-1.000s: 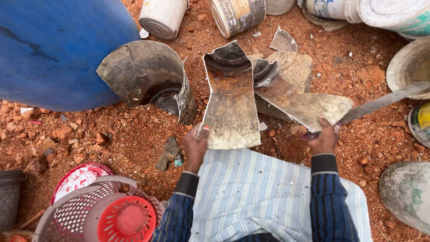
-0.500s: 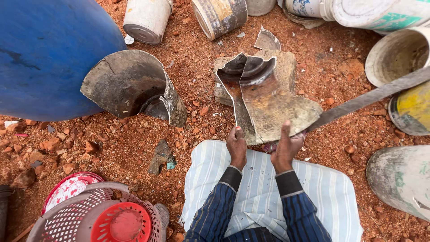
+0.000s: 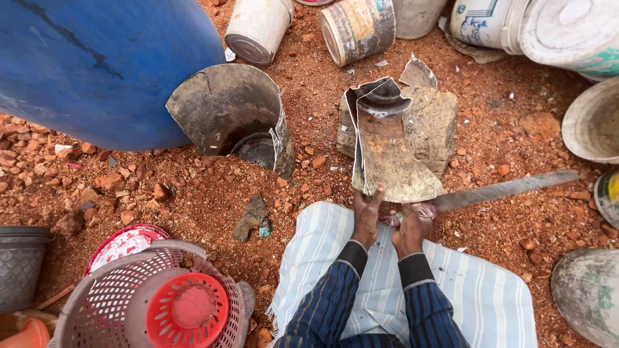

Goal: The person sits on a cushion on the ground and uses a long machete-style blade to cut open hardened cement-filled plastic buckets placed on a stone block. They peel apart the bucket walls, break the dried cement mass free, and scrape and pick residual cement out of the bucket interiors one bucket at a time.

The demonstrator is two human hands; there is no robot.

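Rusty folded metal sheet (image 3: pixel 392 145) lies on a stone (image 3: pixel 433 122), left hand (image 3: pixel 366 216) gripping its lower edge; right hand (image 3: pixel 412 227) clasps a long blade (image 3: pixel 503 190). Labelled tins (image 3: pixel 358 27) lie beyond.

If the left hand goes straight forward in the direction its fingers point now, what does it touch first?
The left hand already touches the lower edge of the cut-open metal sheet. Going on, it would probably slide along this sheet, with the flat stone underneath.

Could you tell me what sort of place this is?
Likely an outdoor scrap-metal working spot: bare red gravel ground, cut-open tin cans, paint buckets, and a flattened metal sheet on a stone block.
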